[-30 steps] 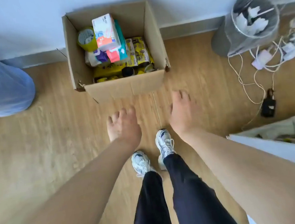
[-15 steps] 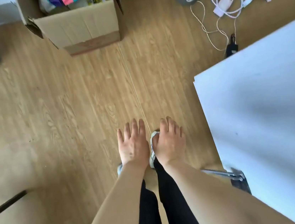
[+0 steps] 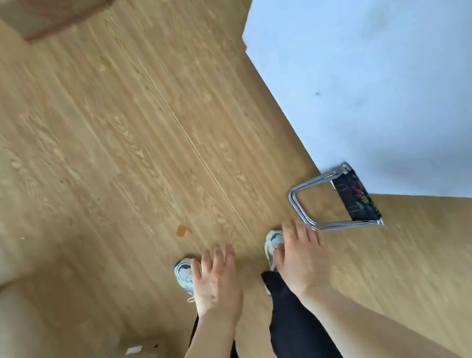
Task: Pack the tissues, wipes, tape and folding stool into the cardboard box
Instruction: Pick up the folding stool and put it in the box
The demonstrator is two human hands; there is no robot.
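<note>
Head view, first speaker: Both hands are empty. The left hand (image 3: 216, 279) hangs with loosely spread fingers over the floor (image 3: 92, 155), and the right hand (image 3: 302, 255) is flat and open too, its fingertips just short of the stool (image 3: 335, 196).

Second speaker: Where is the stool?

First: It lies folded on the floor at the corner of the white table (image 3: 377, 57), chrome loop toward the person, dark patterned seat partly under the table edge.

Second: And the box?

First: Only its bottom corner (image 3: 60, 13) shows, blurred, at the top left and well apart from the stool. I cannot see what is inside it.

Second: So the stool looks like the next pickup. How best?

First: I'd wrap the right hand round the near chrome bar, draw the stool clear of the table before lifting, and steady the far side with the left so the frame does not swing open.
</note>
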